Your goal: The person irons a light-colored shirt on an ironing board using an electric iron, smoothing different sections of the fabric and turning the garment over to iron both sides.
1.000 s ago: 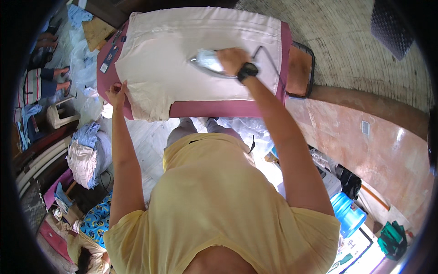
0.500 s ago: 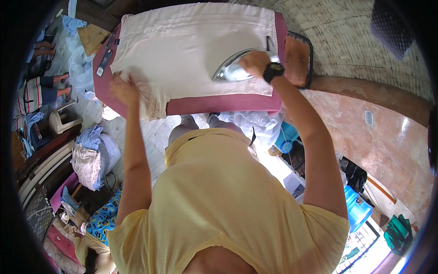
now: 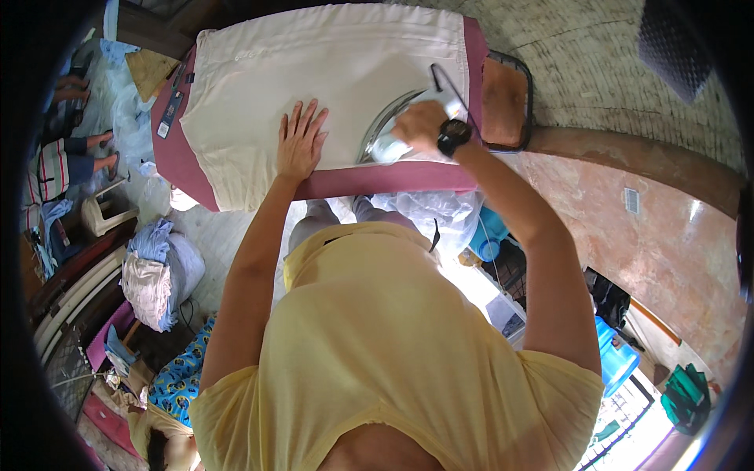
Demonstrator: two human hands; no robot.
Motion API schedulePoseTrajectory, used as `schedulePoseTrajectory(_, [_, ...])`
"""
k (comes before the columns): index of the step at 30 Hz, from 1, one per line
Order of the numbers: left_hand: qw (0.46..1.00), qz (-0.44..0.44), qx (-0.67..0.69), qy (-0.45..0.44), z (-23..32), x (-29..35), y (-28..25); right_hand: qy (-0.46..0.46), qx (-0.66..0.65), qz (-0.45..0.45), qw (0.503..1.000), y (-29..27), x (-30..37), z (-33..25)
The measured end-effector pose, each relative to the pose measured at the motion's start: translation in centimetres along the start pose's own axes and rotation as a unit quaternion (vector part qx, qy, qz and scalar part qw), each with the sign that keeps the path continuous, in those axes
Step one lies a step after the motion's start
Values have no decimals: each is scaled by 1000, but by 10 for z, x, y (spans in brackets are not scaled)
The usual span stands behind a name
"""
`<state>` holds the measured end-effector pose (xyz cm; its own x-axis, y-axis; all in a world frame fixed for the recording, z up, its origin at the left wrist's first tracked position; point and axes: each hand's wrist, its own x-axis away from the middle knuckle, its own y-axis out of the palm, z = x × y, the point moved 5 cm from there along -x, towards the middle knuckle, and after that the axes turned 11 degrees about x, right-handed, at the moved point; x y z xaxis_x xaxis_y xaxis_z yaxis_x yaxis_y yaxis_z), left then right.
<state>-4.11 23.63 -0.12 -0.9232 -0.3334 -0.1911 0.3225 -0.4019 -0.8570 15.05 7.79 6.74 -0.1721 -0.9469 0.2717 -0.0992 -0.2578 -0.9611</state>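
Observation:
A cream garment (image 3: 251,86) lies spread over an ironing board with a maroon cover (image 3: 353,180). My right hand (image 3: 420,125) is wrapped round the handle of a clothes iron (image 3: 378,129), whose plate is on the cloth at the right, by the near edge. The iron's cord loops up beside my wrist. My left hand (image 3: 301,149) lies flat on the garment left of the iron, fingers stretched out. At the board's left end is a dark tag (image 3: 170,115).
A brown pad in a black metal frame (image 3: 504,102) juts from the board's right end. Clothes are heaped (image 3: 153,271) on the left, near a beige stool (image 3: 106,212). Other people's legs (image 3: 100,153) show at far left. Below the board hangs clear plastic (image 3: 440,216).
My left hand has moved right from the garment's left corner and now lies flat near the middle. The iron has shifted slightly nearer to me. The cloth's near left part lies smoother.

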Motion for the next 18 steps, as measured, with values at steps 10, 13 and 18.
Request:
schedulePoseTrajectory(10, [1000,-4,-8,5,1,-2,3,156,26,20,987,-4,19,105])
schedulePoseTrajectory(13, [1000,0,5,3,1,-3,3,296,-155,19,942,-21,51,135])
schedulePoseTrajectory(18, [1000,-2,-5,3,3,-3,1,430,-350,139,821,1,109,96])
